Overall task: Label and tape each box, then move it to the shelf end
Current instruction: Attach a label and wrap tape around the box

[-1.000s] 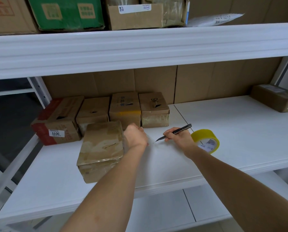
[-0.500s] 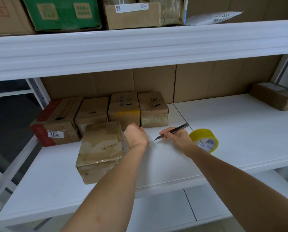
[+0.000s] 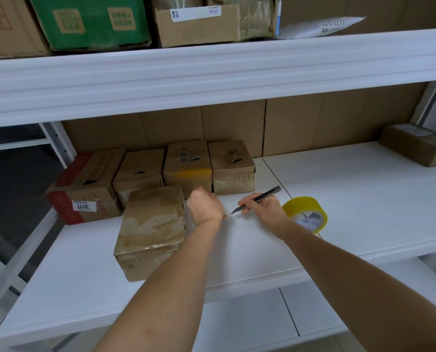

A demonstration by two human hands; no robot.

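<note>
A taped box (image 3: 152, 229) sits near the shelf (image 3: 351, 199) front edge; left hand (image 3: 204, 208) clenched beside it; right hand (image 3: 265, 208) grips a utility knife (image 3: 256, 199); tape roll (image 3: 305, 214) just right, open shelf beyond.

Taped brown box (image 3: 152, 228) lies flat — yellow tape roll (image 3: 306, 214) well right.

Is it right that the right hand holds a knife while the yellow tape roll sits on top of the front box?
Not quite. The right hand does hold the knife, but the head view shows the tape roll lying on the shelf just right of that hand, not on the front box.
</note>
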